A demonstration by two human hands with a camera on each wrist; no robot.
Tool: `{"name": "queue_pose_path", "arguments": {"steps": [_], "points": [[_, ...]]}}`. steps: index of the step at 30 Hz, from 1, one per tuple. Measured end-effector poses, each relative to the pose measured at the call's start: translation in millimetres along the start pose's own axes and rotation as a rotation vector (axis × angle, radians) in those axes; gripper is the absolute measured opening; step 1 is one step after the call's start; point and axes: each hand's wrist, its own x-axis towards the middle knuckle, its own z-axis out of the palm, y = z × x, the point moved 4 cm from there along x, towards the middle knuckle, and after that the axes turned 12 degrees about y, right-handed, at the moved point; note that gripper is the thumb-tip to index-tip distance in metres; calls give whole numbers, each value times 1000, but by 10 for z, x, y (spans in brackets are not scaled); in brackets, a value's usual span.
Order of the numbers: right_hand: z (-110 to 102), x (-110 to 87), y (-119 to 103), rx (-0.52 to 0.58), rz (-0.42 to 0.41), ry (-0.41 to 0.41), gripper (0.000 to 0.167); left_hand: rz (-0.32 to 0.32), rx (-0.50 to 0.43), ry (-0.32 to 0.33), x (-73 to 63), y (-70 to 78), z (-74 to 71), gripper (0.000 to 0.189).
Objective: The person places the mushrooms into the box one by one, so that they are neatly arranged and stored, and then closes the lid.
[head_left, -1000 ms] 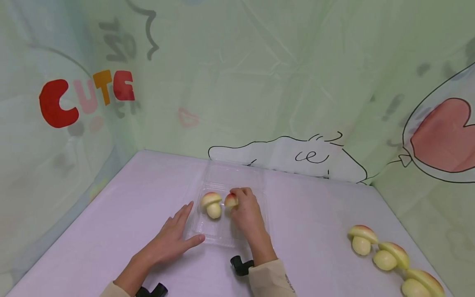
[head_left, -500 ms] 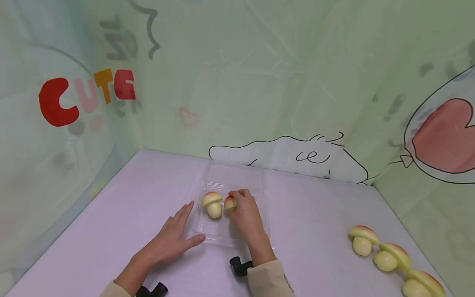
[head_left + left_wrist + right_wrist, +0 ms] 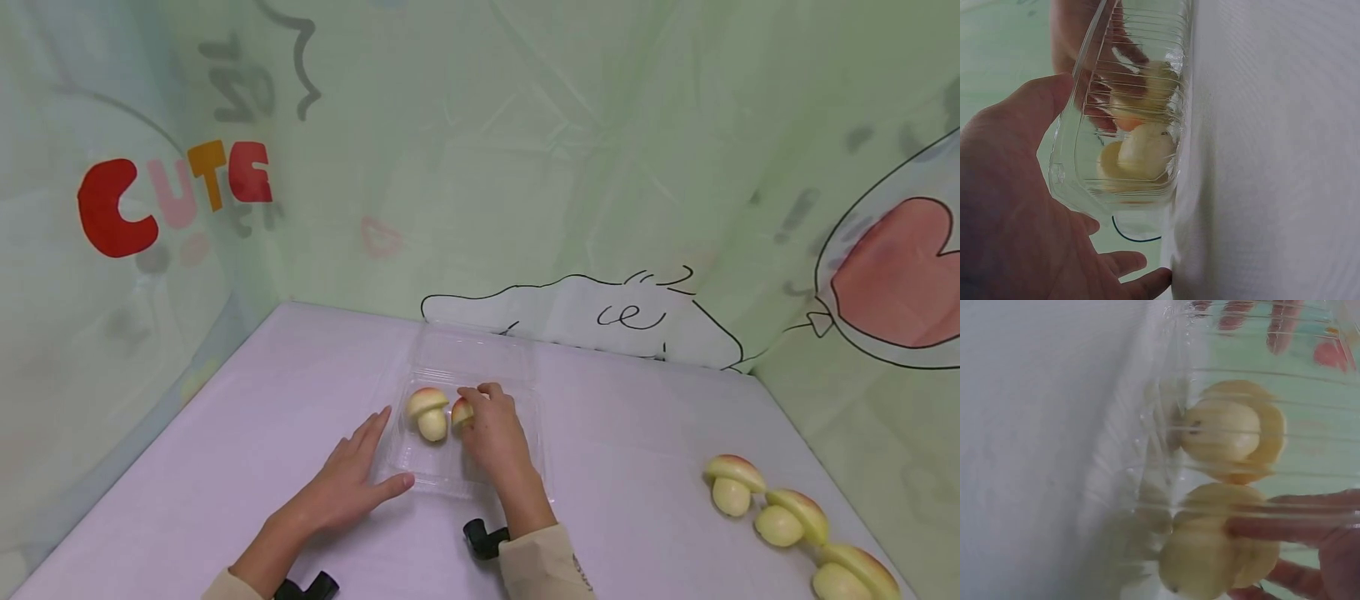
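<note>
Currently, right hand (image 3: 495,427): pinching the held mushroom (image 3: 461,415), inside the box, centre of frame.
Left hand (image 3: 348,483): fingers spread, thumb at the box rim, apparently touching, gripping nothing.
Box (image 3: 423,461): clear, on the desk (image 3: 615,450), lid (image 3: 476,354) open toward upper centre.
Left mushroom (image 3: 430,415): in the box, just beside the held mushroom; contact, cannot tell.
Spares, lower right: far mushroom (image 3: 733,485), middle mushroom (image 3: 787,518), near mushroom (image 3: 855,573).
Box risk: looks light; a push from either hand could skid it or flex its wall.
Mushroom risk: rounded caps may roll on release; a careless knuckle could knock the left mushroom askew, costing space.
</note>
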Motion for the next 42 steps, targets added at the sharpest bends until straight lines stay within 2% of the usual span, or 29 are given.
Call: {"name": "queue_pose_path", "arguments": {"steps": [7, 10, 17, 24, 31, 42], "points": [[-20, 2, 22, 14, 32, -15, 50, -2, -2, -2, 5, -8, 5, 102], [-59, 9, 33, 26, 39, 2, 51, -2, -2, -1, 6, -13, 8, 103], [-212, 33, 20, 49, 16, 42, 54, -4, -7, 3, 1, -11, 8, 103], [-392, 43, 4, 79, 62, 35, 51, -4, -8, 1, -5, -14, 11, 102], [-543, 61, 40, 79, 83, 82, 51, 4, -10, 3, -5, -17, 11, 103], [-756, 72, 137, 104, 150, 111, 53, 6, -12, -1, -12, -6, 7, 103]]}}
